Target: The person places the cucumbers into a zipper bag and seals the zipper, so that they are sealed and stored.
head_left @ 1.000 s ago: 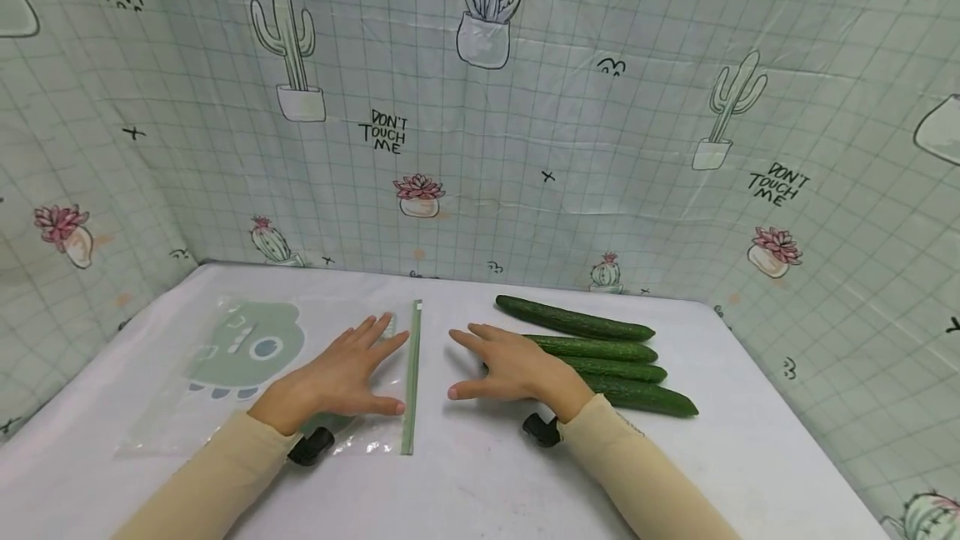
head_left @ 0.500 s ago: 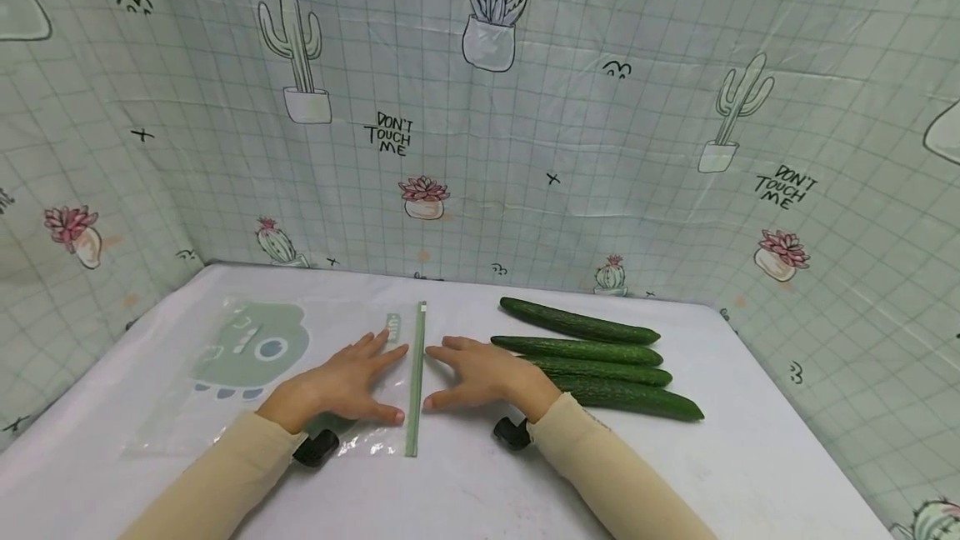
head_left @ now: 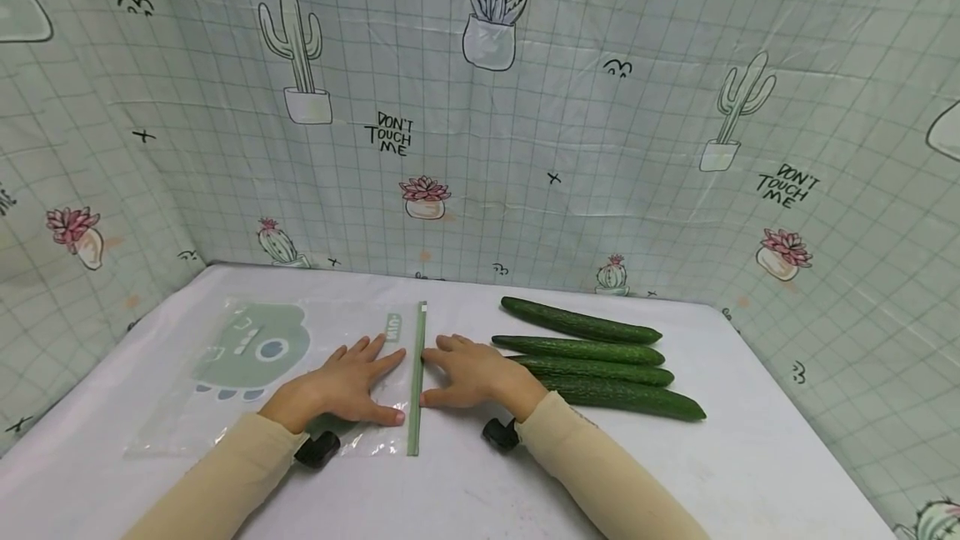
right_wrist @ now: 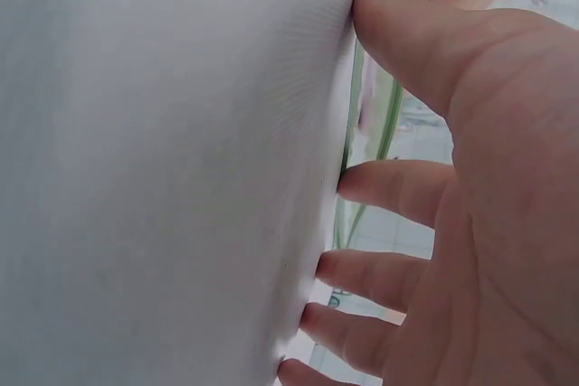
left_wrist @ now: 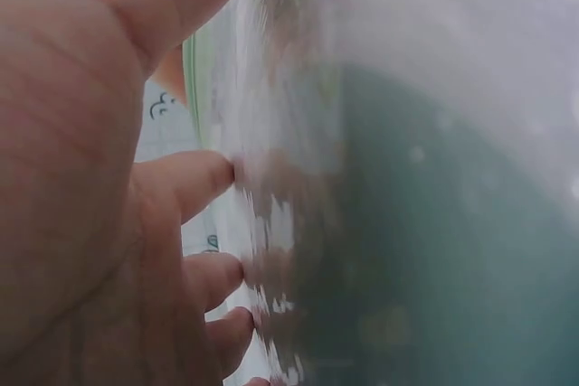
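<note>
A clear zip bag (head_left: 255,344) printed with a green cartoon creature lies flat on the table, its green zip edge (head_left: 415,390) facing right. My left hand (head_left: 341,386) spreads its fingers over the bag, and in the left wrist view its fingertips (left_wrist: 226,169) touch the plastic. Just right of the zip edge is my right hand (head_left: 472,373), fingers apart. The right wrist view shows its thumb and index fingertips (right_wrist: 348,183) down right at the green edge. Neither hand grips anything. My left hand and forearm hide part of the bag.
Several long green cucumbers (head_left: 600,394) lie side by side to the right of my right hand, one of them set apart toward the back. The table has a white cover (head_left: 480,490). A cactus-print curtain (head_left: 525,132) rises behind it and at both sides.
My right hand has moved left, away from the cucumbers, up to the bag's zip edge. My left hand has stayed on nearly the same spot of the bag.
</note>
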A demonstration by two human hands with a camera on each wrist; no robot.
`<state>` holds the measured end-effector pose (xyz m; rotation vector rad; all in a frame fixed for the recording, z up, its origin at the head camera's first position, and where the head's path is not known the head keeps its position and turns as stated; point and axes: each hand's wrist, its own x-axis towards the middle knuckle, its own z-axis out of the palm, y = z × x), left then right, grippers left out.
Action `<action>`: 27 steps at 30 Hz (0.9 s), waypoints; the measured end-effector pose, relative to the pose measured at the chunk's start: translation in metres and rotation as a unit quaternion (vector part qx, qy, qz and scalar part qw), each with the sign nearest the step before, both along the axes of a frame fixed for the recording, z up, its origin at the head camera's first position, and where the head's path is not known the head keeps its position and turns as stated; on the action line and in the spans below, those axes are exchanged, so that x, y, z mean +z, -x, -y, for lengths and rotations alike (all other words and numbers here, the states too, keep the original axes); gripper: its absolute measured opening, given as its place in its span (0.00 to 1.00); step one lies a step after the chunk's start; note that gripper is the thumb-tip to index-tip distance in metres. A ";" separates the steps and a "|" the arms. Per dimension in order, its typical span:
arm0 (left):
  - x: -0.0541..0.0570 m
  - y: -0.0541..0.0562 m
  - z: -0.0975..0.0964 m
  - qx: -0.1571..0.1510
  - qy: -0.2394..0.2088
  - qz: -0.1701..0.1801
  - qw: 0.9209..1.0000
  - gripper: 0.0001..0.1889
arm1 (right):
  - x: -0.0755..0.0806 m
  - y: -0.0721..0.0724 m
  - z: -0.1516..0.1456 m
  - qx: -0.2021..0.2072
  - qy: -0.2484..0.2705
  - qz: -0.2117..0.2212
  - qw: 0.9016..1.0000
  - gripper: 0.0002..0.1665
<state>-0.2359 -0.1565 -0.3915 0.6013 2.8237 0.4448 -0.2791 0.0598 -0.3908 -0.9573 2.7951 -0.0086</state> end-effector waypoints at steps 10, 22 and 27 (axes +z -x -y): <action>-0.001 0.002 0.001 0.008 0.012 0.011 1.000 0.52 | 0.002 0.000 0.007 -0.026 0.004 0.005 1.000 0.43; 0.004 -0.002 0.009 0.019 0.002 0.002 1.000 0.58 | 0.003 0.002 0.009 -0.041 0.006 0.006 0.999 0.44; 0.002 0.000 0.008 0.014 0.001 -0.017 1.000 0.64 | 0.002 0.001 0.008 -0.044 0.008 0.009 0.999 0.45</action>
